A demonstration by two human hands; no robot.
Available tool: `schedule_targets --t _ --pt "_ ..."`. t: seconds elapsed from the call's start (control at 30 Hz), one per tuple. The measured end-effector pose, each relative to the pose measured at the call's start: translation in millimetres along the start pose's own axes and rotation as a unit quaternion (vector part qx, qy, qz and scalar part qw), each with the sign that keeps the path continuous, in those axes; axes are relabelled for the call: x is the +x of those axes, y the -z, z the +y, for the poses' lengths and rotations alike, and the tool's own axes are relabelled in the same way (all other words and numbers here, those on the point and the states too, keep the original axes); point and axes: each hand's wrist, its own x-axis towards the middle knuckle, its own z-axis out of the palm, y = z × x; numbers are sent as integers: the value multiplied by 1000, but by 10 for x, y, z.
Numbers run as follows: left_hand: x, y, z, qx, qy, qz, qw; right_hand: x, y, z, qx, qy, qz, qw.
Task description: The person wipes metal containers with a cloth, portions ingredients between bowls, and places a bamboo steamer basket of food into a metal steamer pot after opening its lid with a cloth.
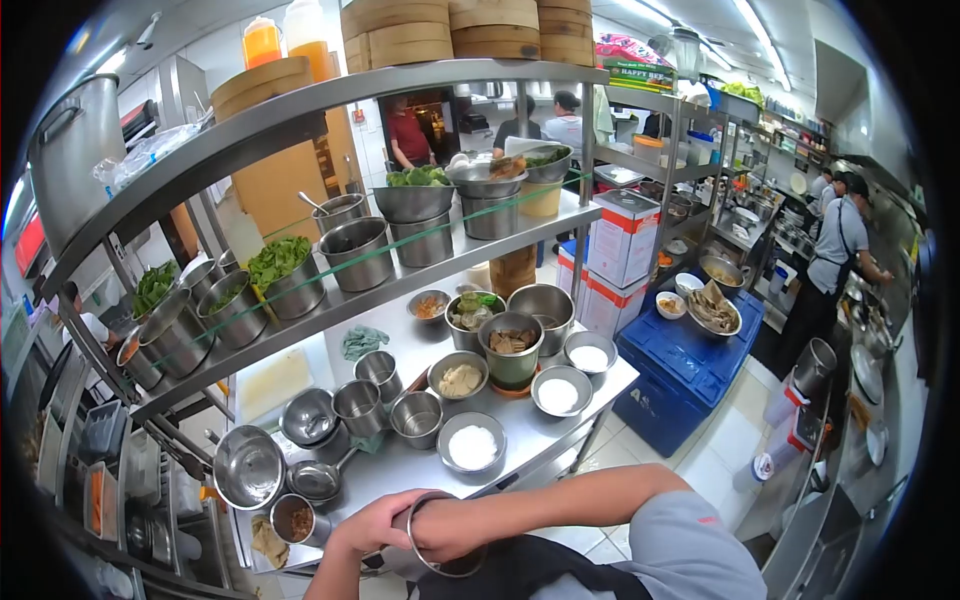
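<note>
At the bottom of the view my two hands meet over a small round steel bowl (462,566); only its rim shows. My right hand (452,528) wraps over the bowl's top, its forearm running off to the right into a grey sleeve. My left hand (366,530) comes up from the lower edge and its fingers rest against the bowl's left rim. What is in the bowl is hidden. Just beyond my hands lies the steel worktop (400,465), with a bowl of white powder (471,444) nearest.
Several steel pots and bowls of ingredients crowd the worktop, with a ladle (315,480) at the left. A steel shelf (330,305) above carries tubs of greens. A blue crate (680,375) stands on the right. People work at the far right and back.
</note>
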Motion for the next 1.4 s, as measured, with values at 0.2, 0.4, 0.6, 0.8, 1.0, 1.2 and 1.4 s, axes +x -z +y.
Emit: schedule_targets --t 0.2,0.4,0.6,0.8,1.0,1.2,1.4 --pt "-24 -127 -153 0 45 -4 999 -179 80 -243 -160 -232 -221 934" --pt "-204 -222 -7 74 31 33 996 -176 265 -35 190 -173 -388 885" --pt "-476 66 -726 -170 52 180 967 -844 660 -252 231 -231 -79 942" --pt "-186 11 -1491 -343 -72 459 816 -1602 172 -43 565 -395 253 679" --pt "313 253 -2039 59 -70 628 773 -1559 -6 131 589 -426 258 637" --pt "112 216 -2075 152 65 586 793 -1132 -23 159 536 -429 197 700" --pt "-251 -570 -850 -14 -5 384 923 -716 -234 461 561 -428 113 699"
